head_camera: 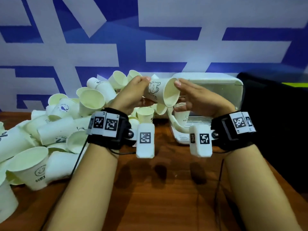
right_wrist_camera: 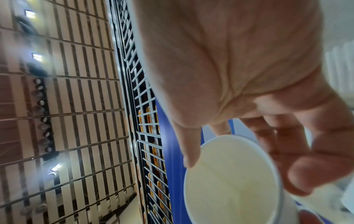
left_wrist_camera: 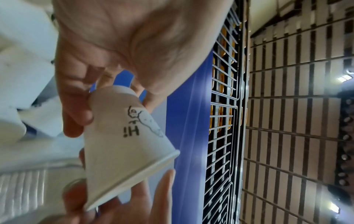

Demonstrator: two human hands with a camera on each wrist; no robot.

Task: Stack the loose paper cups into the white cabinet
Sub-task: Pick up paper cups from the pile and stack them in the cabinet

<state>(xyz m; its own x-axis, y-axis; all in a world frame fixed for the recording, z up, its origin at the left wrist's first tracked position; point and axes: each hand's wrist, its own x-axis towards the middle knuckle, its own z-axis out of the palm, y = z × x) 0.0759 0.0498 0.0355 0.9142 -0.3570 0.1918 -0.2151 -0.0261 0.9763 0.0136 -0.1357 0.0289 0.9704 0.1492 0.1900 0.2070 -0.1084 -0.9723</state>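
Head view: cup heap (head_camera: 55, 124) beside cabinet (head_camera: 216, 84)

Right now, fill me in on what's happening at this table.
A person is working through a heap of loose paper cups on a wooden table. The left hand grips the base of one cup, held sideways with its mouth toward the right. The right hand touches its rim with thumb and fingers. The white cabinet sits just behind, with at least one cup already inside.
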